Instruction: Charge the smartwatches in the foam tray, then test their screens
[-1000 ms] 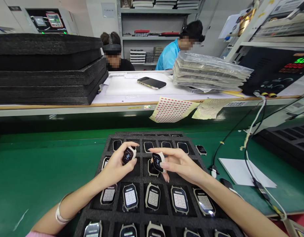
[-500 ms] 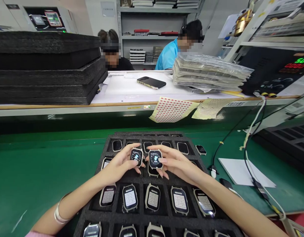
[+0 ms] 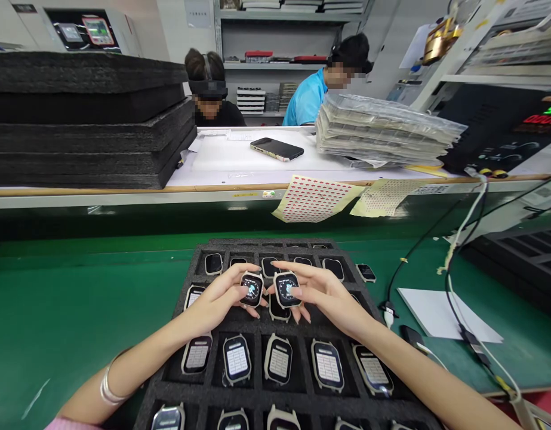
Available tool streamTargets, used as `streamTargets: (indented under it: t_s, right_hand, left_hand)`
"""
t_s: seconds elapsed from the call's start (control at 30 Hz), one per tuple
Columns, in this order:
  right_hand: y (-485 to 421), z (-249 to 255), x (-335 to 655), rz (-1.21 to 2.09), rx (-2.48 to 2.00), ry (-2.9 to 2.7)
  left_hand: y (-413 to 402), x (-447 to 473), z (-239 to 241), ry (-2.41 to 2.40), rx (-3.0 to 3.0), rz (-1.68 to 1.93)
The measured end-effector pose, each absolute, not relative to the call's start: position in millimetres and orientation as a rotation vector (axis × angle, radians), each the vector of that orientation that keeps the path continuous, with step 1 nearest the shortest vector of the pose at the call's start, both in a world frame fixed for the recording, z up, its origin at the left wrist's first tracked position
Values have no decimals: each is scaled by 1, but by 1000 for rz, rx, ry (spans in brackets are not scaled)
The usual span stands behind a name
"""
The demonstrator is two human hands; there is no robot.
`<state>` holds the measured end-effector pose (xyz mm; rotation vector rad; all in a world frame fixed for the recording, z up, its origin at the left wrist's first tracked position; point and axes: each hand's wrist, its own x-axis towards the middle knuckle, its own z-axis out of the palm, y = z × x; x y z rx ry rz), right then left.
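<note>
My left hand [image 3: 228, 294] is closed on a strapless smartwatch [image 3: 253, 289], its thumb on the left part of the lit screen. Close beside it, my right hand [image 3: 320, 291] grips a second smartwatch [image 3: 284, 288], thumb over the right part of its screen. Both displays show a dial with small text above it. The two watches are held over a black foam tray [image 3: 257, 358] divided into compartments. Several more watch bodies lie in the tray, such as the keypad-screen watch [image 3: 278, 358] in a nearer row. Another watch with a dark screen [image 3: 279, 307] sits partly hidden below my hands.
A single watch [image 3: 365, 273] lies right of the tray on the green table [image 3: 78, 298]. White paper [image 3: 449, 313] and cables [image 3: 465, 334] are farther right. Beyond stands a shelf with black foam [image 3: 78, 119], a phone [image 3: 277, 149] and stacked plastic trays [image 3: 382, 131]. Two people sit behind it.
The view has shifted slightly. Both hands keep their hold on the two watches, and the thumbs stay at the screens. The person at the back left has raised their head a little.
</note>
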<state>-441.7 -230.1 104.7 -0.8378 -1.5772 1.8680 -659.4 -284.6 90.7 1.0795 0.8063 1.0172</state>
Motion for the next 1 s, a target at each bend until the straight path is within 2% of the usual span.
streamTargets:
  t_s: [0.43, 0.73, 0.8, 0.93, 1.0]
  right_hand:
    - [-230, 104, -442, 1670, -933, -1761]
    - [-235, 112, -435, 1864, -715, -1923]
    - [-236, 116, -426, 1670, -829, -2145]
    - [-234, 119, -400, 935, -1045, -2556]
    - [-234, 117, -389, 778, -1067, -2657]
  left_hand:
    - [-285, -660, 91, 837, 1157, 999]
    - [-285, -661, 88, 779, 1144, 1026]
    - [-285, -660, 88, 767, 1133, 1034]
    - [-284, -659, 89, 769, 1118, 1029]
    - [-284, -659, 90, 772, 1102, 1019]
